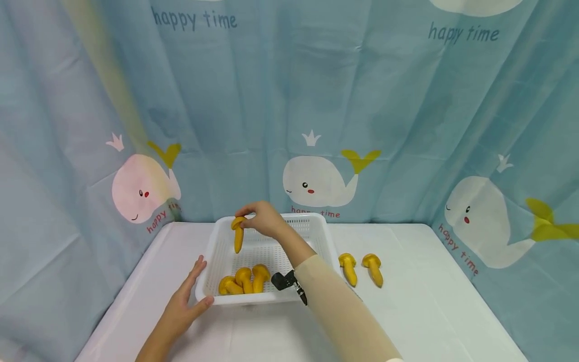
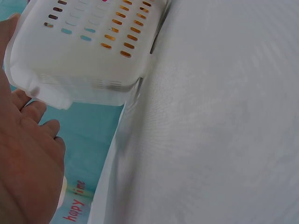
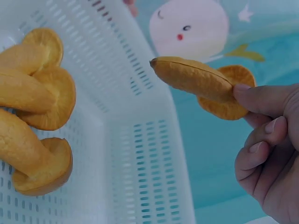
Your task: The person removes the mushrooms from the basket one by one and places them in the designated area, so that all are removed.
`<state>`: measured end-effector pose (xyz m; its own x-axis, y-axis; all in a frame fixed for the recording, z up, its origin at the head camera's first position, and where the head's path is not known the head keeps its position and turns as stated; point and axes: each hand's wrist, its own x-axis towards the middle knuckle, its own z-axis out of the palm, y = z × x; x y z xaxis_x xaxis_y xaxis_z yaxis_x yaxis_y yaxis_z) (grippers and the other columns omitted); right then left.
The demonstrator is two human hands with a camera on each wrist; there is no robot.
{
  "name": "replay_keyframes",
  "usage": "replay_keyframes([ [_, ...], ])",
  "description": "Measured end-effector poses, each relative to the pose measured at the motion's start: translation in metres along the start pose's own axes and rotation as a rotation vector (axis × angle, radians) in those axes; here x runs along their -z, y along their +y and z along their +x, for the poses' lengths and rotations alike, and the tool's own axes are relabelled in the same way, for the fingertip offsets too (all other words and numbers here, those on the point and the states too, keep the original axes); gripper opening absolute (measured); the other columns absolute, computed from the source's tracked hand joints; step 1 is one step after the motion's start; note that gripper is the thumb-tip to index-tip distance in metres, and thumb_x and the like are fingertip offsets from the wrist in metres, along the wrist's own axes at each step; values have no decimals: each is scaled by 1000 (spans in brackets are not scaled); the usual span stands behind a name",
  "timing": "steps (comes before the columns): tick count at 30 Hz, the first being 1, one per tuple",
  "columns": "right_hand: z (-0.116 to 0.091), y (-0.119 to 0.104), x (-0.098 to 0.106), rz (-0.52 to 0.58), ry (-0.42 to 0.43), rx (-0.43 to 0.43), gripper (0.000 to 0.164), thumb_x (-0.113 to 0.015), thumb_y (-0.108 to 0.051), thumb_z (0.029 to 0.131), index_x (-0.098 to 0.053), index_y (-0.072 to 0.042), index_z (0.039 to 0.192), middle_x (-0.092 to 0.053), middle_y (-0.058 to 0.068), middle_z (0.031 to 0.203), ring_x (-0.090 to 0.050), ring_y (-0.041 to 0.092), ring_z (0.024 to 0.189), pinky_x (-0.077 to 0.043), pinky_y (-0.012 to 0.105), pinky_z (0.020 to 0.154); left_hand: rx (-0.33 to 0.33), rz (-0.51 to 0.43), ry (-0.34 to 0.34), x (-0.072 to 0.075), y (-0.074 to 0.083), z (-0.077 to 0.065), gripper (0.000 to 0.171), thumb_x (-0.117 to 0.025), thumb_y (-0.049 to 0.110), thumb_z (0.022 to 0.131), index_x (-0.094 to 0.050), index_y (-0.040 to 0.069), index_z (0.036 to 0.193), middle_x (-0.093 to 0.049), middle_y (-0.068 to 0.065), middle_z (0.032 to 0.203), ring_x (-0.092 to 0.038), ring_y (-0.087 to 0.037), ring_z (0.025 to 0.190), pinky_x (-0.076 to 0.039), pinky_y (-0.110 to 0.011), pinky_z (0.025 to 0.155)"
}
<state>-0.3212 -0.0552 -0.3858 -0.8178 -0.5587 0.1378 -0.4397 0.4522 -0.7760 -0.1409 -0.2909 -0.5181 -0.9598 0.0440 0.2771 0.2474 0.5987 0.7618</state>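
Note:
A yellow-brown mushroom hangs stem down over the far left part of a white plastic basket. My right hand pinches it near the cap between thumb and fingers; the right wrist view shows the stem of this mushroom pointing away from the hand. Inside the basket, 3 more mushrooms lie side by side along the near left edge. At the basket's near left corner my left hand rests with fingers spread and straight, fingertips right at the rim. In the left wrist view that hand is beside the perforated wall.
Two more mushrooms, one close to the basket's right side and another further right, lie on the white table. A blue curtain with whale prints stands behind the table and along both sides.

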Motion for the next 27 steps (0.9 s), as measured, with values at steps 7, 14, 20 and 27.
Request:
replay_keyframes([
  [7,-23,-11,7,53,28,23,22,-75,-18,94,-78,-23,115,-72,-12,115,-61,17,122,-55,37,101,-26,10,17,1,-3,0,87,-77,19,90,-30,27,162,-18,2,172,-12,5,153,-26,-45,123],
  [14,-54,-12,15,124,64,32,21,-76,-19,94,-78,-28,113,-71,-11,118,-65,16,109,-59,28,81,-73,-7,32,0,-1,-1,86,-77,17,89,-32,22,162,-21,-4,171,-12,8,152,-14,0,107],
  [20,-82,-6,24,198,91,35,23,-76,-19,94,-78,-28,115,-73,-11,117,-70,13,86,-60,28,71,-49,12,22,-1,-1,-2,86,-77,20,90,-31,25,162,-19,-3,172,-10,11,150,-14,-2,109],
  [27,-110,3,34,220,126,52,25,-76,-22,94,-77,-32,118,-72,-15,121,-71,17,80,-61,34,69,-32,11,19,0,-2,-2,86,-77,20,90,-30,27,162,-17,-2,172,-10,9,151,-13,0,108],
])
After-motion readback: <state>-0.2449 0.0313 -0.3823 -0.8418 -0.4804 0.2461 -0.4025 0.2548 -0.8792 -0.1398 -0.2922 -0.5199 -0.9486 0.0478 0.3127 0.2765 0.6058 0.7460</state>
